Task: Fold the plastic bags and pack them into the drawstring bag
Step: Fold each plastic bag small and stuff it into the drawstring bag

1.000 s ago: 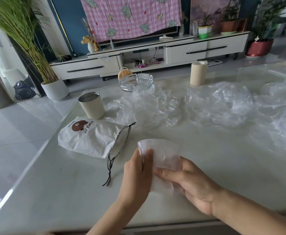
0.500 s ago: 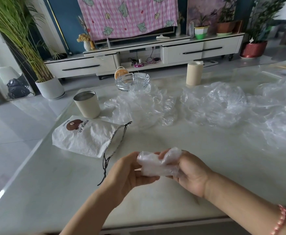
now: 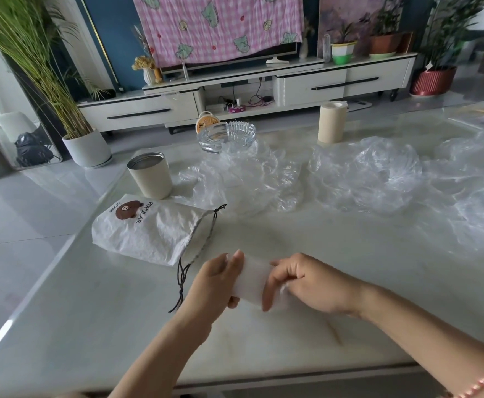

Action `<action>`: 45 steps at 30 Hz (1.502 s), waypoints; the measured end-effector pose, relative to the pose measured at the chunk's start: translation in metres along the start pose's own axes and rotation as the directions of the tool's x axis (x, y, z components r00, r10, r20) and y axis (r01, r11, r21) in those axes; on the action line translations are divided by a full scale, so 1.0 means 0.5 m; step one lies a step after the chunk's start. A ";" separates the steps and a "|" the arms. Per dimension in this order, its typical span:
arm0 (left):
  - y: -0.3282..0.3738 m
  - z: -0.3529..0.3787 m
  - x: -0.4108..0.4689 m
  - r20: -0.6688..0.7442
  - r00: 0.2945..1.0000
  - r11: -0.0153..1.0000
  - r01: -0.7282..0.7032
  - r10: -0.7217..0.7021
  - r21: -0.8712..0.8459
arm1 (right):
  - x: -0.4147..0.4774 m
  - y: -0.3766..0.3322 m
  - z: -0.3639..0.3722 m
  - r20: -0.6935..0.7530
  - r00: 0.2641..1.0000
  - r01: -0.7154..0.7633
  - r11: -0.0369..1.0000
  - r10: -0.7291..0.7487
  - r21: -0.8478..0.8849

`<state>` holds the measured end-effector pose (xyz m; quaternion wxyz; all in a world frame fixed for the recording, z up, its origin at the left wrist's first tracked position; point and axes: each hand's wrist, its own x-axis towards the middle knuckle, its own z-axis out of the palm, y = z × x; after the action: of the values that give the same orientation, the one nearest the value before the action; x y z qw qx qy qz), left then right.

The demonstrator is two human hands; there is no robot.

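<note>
Beige open canister (image 3: 150, 176) on table (image 3: 91, 311), glass ashtray (image 3: 227, 137), beige cylinder (image 3: 331, 122), potted grass (image 3: 87, 147)

Two canisters (image 3: 150, 176), one drawstring bag (image 3: 149, 234)

A white TV cabinet (image 3: 315, 87) stands against the blue wall (image 3: 114, 38) (plants (image 3: 34, 67) flank it) on pale floor (image 3: 34, 202).

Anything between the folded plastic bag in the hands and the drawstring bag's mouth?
Nothing visible blocks it. The folded plastic bag, held by left hand and right hand, sits right of the drawstring bag, near its mouth; only the black cord lies between.
</note>
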<state>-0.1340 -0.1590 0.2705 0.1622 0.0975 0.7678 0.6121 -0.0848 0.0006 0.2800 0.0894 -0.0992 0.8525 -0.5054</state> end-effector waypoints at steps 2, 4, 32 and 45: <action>0.002 -0.005 0.005 -0.040 0.999 1.000 0.002 -0.001 0.024 | -0.002 0.002 -0.018 0.004 1.000 -0.022 0.988 0.023 -0.155; 0.001 -0.011 0.011 -0.085 0.996 0.996 -0.031 0.038 0.078 | -0.006 0.006 -0.035 -0.124 0.992 -0.071 0.958 0.037 -0.278; 0.012 0.027 -0.007 0.580 0.780 0.905 0.392 -0.234 -0.163 | -0.025 -0.027 0.013 -0.204 0.962 0.234 0.930 -0.180 0.285; -0.003 0.020 -0.003 0.092 0.996 0.998 -0.017 0.023 -0.061 | 0.004 -0.003 0.009 -0.308 0.951 0.034 0.979 0.030 0.200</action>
<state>-0.1287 -0.1507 0.2672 0.1943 0.1285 0.7397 0.6314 -0.0856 -0.0044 0.2788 -0.0364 -0.0100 0.7999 -0.5989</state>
